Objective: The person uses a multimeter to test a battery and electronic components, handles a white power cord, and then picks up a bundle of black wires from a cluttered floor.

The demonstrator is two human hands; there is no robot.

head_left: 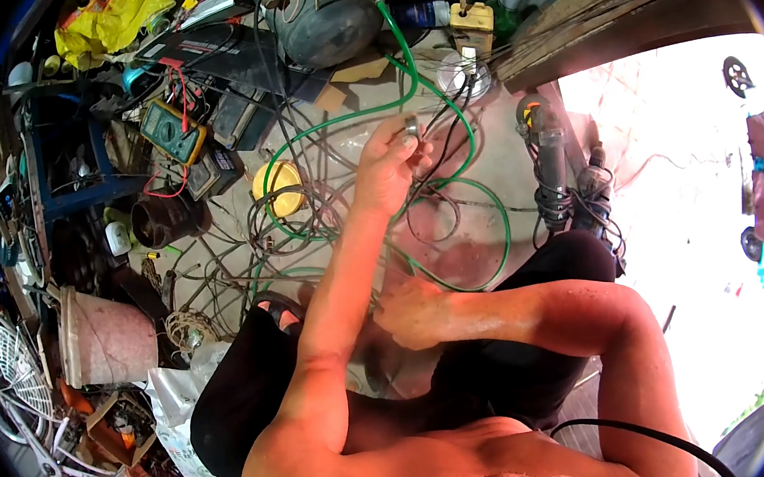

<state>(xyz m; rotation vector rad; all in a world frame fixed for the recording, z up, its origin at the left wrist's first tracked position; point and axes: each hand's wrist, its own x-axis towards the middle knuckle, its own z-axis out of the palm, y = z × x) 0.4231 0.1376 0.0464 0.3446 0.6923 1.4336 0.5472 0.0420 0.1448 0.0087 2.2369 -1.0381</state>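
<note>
My left hand point(387, 172) is raised over the floor with its fingers closed around a small round metal piece point(412, 127). Its exact kind is too small to tell. Lower and nearer to my body, between my knees, my right hand point(412, 313) has its fingers curled downward; what they hold, if anything, is hidden. A green hose point(454, 107) loops across the floor around and behind my left hand. Dark cables point(309, 199) lie tangled to the left of that hand, partly over a round yellow lid-like object point(277, 190).
A yellow-edged multimeter point(173, 133) rests on clutter at the left, above a pinkish bucket point(108, 337). Corded power tools point(554, 167) stand by the bright doorway at the right. At the back are a dark rounded tank point(330, 30) and a yellow block with a stick point(471, 20).
</note>
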